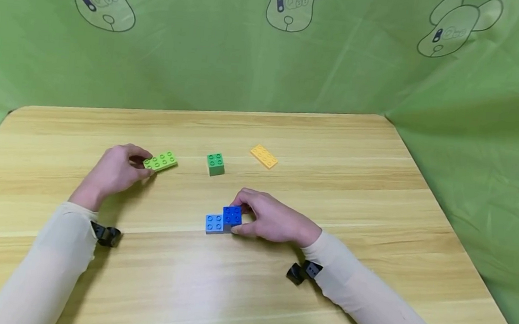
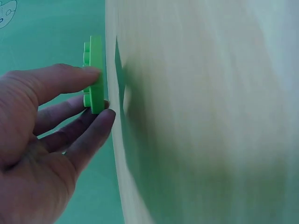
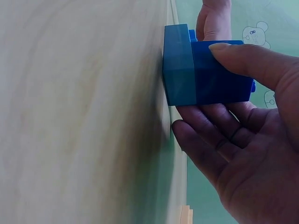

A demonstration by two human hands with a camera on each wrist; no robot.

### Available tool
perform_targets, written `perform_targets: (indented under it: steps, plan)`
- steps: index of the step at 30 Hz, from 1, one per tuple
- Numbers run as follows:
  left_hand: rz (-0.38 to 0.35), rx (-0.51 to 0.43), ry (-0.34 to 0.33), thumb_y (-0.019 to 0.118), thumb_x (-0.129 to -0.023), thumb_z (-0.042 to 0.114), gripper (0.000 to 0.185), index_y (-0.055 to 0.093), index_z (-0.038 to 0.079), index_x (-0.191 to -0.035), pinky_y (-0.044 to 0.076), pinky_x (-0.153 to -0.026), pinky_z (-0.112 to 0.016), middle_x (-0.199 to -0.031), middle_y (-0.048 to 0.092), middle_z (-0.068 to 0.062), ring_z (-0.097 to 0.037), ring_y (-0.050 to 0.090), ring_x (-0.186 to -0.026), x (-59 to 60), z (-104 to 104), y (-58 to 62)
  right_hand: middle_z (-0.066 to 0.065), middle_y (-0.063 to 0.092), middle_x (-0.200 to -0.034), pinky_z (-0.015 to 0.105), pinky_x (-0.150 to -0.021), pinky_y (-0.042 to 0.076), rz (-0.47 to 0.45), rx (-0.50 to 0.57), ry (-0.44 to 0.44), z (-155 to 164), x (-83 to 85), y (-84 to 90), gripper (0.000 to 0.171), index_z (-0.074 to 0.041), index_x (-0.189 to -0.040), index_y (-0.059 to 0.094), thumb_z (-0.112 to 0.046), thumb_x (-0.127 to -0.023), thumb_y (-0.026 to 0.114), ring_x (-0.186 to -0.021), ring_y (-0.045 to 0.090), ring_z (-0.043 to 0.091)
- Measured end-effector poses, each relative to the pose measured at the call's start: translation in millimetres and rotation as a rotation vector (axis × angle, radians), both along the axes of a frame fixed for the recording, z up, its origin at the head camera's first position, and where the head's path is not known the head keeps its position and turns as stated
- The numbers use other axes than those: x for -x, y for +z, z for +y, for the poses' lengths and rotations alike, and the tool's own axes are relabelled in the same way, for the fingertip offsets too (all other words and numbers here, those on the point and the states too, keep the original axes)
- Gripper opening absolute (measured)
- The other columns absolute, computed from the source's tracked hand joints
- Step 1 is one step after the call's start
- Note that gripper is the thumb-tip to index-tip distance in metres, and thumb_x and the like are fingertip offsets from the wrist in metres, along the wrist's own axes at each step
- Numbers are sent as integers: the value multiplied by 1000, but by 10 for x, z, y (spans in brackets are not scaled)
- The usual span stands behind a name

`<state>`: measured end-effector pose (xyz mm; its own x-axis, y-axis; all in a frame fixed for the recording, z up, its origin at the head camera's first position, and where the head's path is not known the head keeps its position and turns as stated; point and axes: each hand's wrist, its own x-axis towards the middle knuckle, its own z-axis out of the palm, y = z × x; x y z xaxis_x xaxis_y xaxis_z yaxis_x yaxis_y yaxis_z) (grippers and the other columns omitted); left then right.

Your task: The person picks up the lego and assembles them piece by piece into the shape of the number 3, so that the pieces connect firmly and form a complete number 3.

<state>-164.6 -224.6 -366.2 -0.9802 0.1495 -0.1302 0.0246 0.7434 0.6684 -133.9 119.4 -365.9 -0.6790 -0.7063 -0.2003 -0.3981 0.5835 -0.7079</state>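
Observation:
My left hand (image 1: 117, 172) pinches a lime-green toy brick (image 1: 161, 161), studs up, between thumb and fingers. In the left wrist view that brick (image 2: 96, 74) hangs slightly above the tabletop. The thumb and fingers of my right hand (image 1: 273, 217) grip a dark blue brick (image 1: 232, 214). It sits on the right half of a longer light blue brick (image 1: 214, 223), whose left studs show in the head view. From the right wrist, the dark blue brick (image 3: 219, 74) lies flush against the light blue one (image 3: 179, 65). My thumb presses its side.
A green square brick (image 1: 215, 164) stands on the wooden table (image 1: 248, 295) between and beyond my hands. Farther right lies a flat orange-yellow brick (image 1: 264, 156), set at an angle. Green cloth (image 1: 203, 59) with printed mouse heads hangs behind the table and along its right side.

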Motion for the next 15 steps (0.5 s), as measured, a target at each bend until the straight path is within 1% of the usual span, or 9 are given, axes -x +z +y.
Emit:
perform_targets:
  steps: [4, 7, 12, 15]
  plan:
    - [18, -21, -2, 72, -88, 9, 44, 57, -8, -127, 50, -87, -46, -116, 58, -21, -34, 57, -102, -7, 0, 0, -6, 58, -102, 33, -85, 49, 2, 3, -2, 5, -1, 7, 30, -12, -110, 60, -23, -87, 77, -95, 54, 19]
    - [35, -32, 9, 73, -88, 9, 44, 59, -6, -127, 51, -85, -44, -117, 59, -21, -34, 58, -103, -18, -5, -3, -5, 58, -102, 33, -85, 49, 7, 5, -1, 9, -2, 5, 30, -12, -109, 60, -23, -87, 77, -95, 54, 18]
    - [69, -32, 19, 73, -88, 10, 41, 62, -3, -125, 52, -80, -37, -120, 61, -19, -33, 60, -104, -48, -43, -4, -5, 58, -103, 34, -86, 49, 0, 13, 7, 10, 0, -5, 30, -11, -110, 60, -22, -88, 76, -96, 54, 18]
    - [91, -34, 5, 73, -89, 12, 39, 64, -2, -123, 52, -79, -34, -120, 61, -17, -32, 60, -105, -67, -73, 3, -5, 58, -104, 34, -87, 49, -1, 11, 6, 8, 3, -8, 30, -11, -110, 60, -22, -88, 76, -96, 54, 18]
